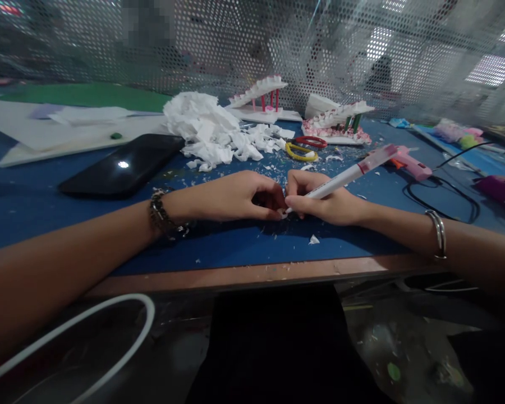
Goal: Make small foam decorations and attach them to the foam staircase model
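My right hand (320,196) is closed around a white pen (340,180) with a translucent reddish end, which slants up to the right. The pen's lower tip meets a tiny pale piece (283,214) at my left fingertips. My left hand (239,196) rests on the blue tabletop (244,244), its thumb and fingers pinched on that piece. The fingers partly hide the piece, so its shape is unclear. White crumbs and a small white scrap (314,239) lie around both hands.
A dark phone (124,167) lies left, near a heap of torn white scraps (206,126). Behind are yellow (298,152) and red (310,142) loop handles and two small stair models (263,92). A pink glue gun (412,163) with a black cord (441,210) lies right.
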The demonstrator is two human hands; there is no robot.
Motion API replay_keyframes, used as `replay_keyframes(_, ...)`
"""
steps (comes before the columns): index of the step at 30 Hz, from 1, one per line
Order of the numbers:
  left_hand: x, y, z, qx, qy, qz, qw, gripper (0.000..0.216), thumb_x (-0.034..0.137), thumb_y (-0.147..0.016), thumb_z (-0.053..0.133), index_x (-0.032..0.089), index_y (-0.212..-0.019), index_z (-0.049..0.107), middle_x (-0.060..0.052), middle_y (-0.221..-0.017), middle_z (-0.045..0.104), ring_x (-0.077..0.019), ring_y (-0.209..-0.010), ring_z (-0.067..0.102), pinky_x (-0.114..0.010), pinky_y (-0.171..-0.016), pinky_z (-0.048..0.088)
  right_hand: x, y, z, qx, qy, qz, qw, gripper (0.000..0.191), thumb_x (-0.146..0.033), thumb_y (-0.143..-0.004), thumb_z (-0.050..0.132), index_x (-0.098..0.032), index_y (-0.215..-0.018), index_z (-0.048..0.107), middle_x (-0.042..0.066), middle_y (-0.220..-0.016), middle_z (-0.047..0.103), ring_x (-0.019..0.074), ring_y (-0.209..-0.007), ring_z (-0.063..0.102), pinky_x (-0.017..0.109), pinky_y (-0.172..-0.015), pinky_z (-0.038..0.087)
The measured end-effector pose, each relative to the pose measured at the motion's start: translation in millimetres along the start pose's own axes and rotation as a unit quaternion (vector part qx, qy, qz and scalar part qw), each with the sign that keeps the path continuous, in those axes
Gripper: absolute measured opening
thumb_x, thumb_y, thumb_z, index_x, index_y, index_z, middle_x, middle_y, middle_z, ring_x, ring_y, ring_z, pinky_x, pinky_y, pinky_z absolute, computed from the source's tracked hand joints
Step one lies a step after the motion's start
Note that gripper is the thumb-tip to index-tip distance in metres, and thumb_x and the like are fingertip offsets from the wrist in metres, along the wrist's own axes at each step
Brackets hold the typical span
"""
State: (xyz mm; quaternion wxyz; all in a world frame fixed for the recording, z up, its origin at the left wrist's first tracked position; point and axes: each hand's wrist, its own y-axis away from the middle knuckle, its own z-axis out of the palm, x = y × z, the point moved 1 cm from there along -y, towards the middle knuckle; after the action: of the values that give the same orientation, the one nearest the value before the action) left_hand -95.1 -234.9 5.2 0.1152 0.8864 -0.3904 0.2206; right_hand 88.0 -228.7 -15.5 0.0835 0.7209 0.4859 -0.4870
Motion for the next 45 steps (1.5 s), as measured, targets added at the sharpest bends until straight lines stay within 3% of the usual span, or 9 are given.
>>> replay_keyframes(12,0.0,0.7,-0.2,0.009,-0.013,0.003,1.0,0.026,0.04,-0.08,0.058,0.015,-0.082,0.062,0.002,-0.068,0.057,-0.0085,-0.06,0.048,-0.017,-0.057,0.036,-0.5,0.7,1.2,0.009,-0.004,-0.014,1.0,0.02,-0.021,-0.087,0.053,-0.017,-0.072,0.041,-0.006,-0.062,0.044,0.0045,-0.055,0.04,0.019,-0.05,0.031)
replay_keyframes(39,0.2,1.4,0.1,-0.006,0.0,-0.019,1.0,0.026,0.04,-0.08,0.057,0.015,-0.082,0.063,-0.001,-0.072,0.061,-0.0122,-0.064,0.054,-0.021,-0.059,0.037,-1.3,1.2,1.6,0.024,0.06,0.0,0.998,0.021,-0.024,-0.087,0.053,-0.017,-0.072,0.041,-0.006,-0.064,0.041,0.0047,-0.058,0.035,0.021,-0.052,0.029)
replay_keyframes(45,0.3,0.8,1.6,0.011,0.019,-0.028,0.999,0.027,0.04,-0.078,0.059,0.015,-0.084,0.064,0.002,-0.071,0.06,-0.0103,-0.064,0.053,-0.018,-0.06,0.039,0.9,1.1,1.2,0.032,0.015,0.0,0.999,0.02,-0.025,-0.088,0.051,-0.017,-0.074,0.04,-0.007,-0.058,0.045,0.0042,-0.052,0.039,0.018,-0.047,0.029)
